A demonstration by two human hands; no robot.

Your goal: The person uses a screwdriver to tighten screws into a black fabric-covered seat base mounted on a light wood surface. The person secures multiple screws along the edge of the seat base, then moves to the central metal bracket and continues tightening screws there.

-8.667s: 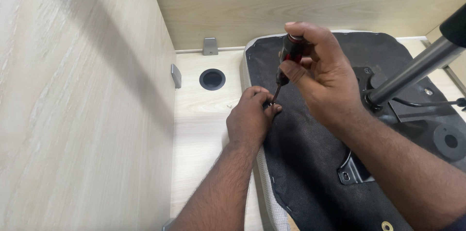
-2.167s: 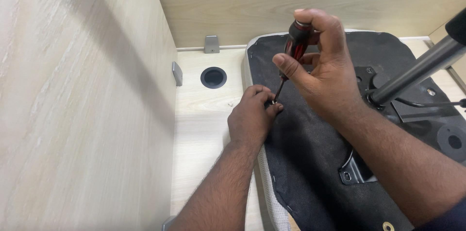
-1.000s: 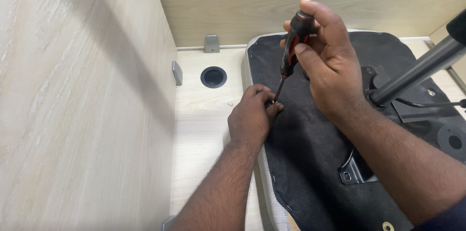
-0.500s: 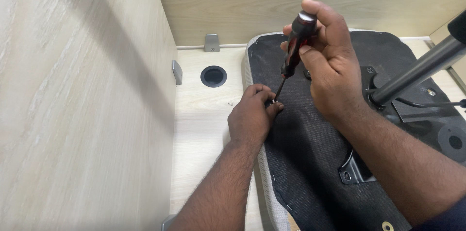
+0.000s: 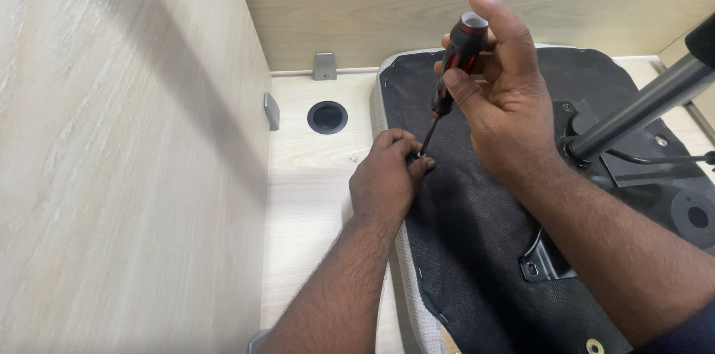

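An upturned chair seat [image 5: 484,250], covered underneath in black fabric, lies on a pale wooden desk [image 5: 305,198]. My right hand [image 5: 506,93] grips a screwdriver [image 5: 456,56] with a black and red handle; its thin shaft slants down to the seat's left edge. My left hand [image 5: 389,179] rests at that edge, its fingertips pinched around the screwdriver's tip. What the fingertips hold, if anything, is hidden.
A grey metal column [image 5: 648,104] rises from a black plate [image 5: 670,190] on the seat's underside. Wooden partition walls [image 5: 119,153] stand on the left and at the back. A round cable hole [image 5: 327,116] and two grey brackets [image 5: 324,66] lie by the corner.
My right hand has shifted its grip along the screwdriver's handle, from low on it to near the top. The left hand and the tip have stayed where they were.
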